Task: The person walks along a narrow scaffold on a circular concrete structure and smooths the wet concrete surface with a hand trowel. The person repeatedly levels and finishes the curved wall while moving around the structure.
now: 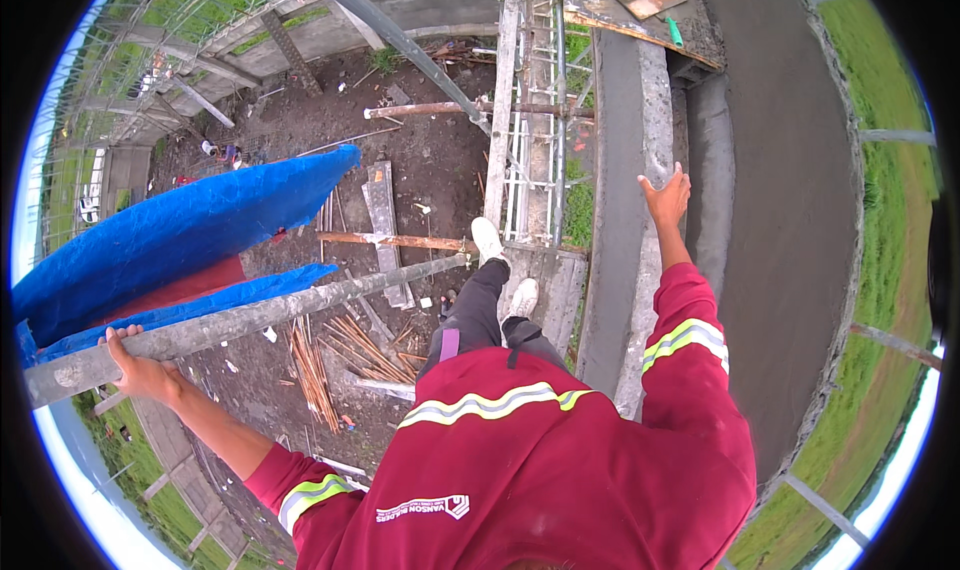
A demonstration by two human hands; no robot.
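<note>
The left hand (142,367) is clamped round a grey pole (280,316), whose far end lies near the walkway's (563,282) left edge; the right hand (668,198), fingers spread, is at the concrete ledge (655,100), contact unclear. The broad slab (775,180) looks largely smoothed; what remains I cannot tell.

A grey, round pole (300,306), its surface mottled, slants across the left side, its far end nearer the middle. To the right, a pale, rough concrete ledge (640,310) runs ahead, long and narrow.

Head-worn fisheye view, facing steeply down, near the hands (667,200)
</note>
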